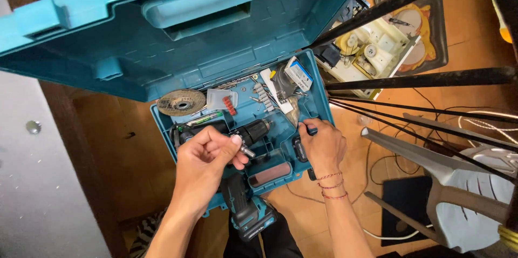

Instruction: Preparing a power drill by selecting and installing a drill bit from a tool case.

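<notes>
- Fingers (236, 142) of my left hand (208, 155) are pinching together on a small silver bit (247, 151), which is sticking out just above the case's lower tray.
- I am seeing the right hand (324, 147) curling its fingers shut on a black battery pack (300, 149) at the right edge of the teal tool case (162, 26).
- I am watching the case standing open, its lid tilting up and away from me, the bottom half lying under both hands.
- I am noting a black and teal cordless drill (245, 206) lying in the tray, its chuck pointing right and its grip hanging over the near rim.
- I am picking out a grey grinding disc (181, 102) resting in the upper left of the tray, beside a small clear bag with red plugs (230, 104).
- I am spotting a white and blue box (298, 74) sitting in the upper right corner.
</notes>
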